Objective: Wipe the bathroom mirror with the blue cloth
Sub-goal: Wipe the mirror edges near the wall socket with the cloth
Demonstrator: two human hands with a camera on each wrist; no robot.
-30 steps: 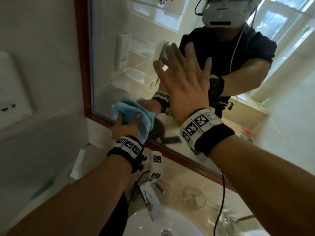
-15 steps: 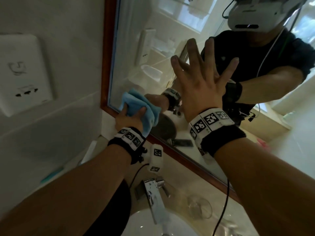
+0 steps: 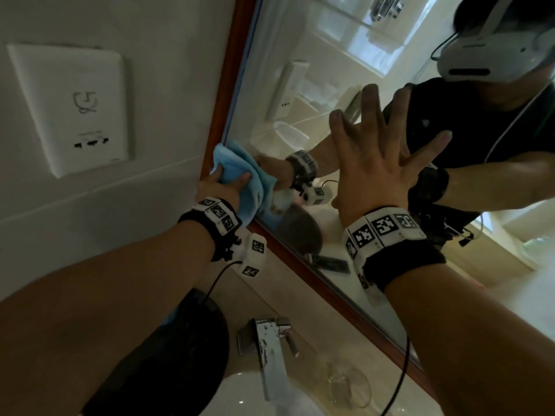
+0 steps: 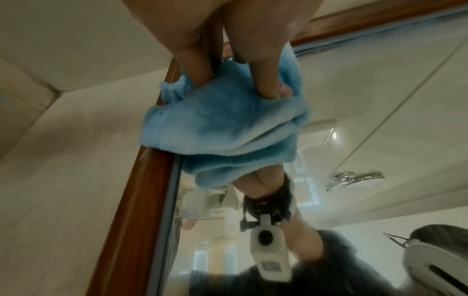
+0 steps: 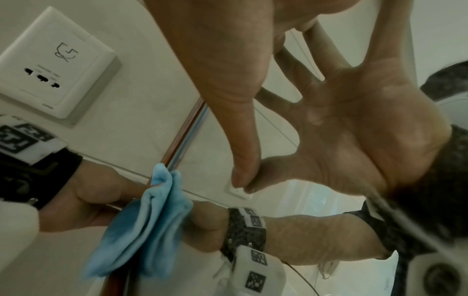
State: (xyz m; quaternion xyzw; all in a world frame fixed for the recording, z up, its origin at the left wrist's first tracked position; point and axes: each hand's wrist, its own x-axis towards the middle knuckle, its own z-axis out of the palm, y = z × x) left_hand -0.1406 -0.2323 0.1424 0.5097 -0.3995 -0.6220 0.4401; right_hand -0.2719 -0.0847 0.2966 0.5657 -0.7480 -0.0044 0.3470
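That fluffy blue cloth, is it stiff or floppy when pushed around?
Probably floppy: the fluffy blue cloth bunches into soft folds where the left hand grips it. Likely light, since two visible fingers hold it. Its nap probably drags rather than slips on glass.

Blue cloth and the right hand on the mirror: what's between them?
Only bare mirror glass lies between the blue cloth, gripped by the left hand, and the flat right hand; it shows only reflections. The head view shows it.

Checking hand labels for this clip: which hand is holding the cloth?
The left hand grips the blue cloth at the mirror's lower-left corner; the right hand is flat, fingers spread, holding nothing.
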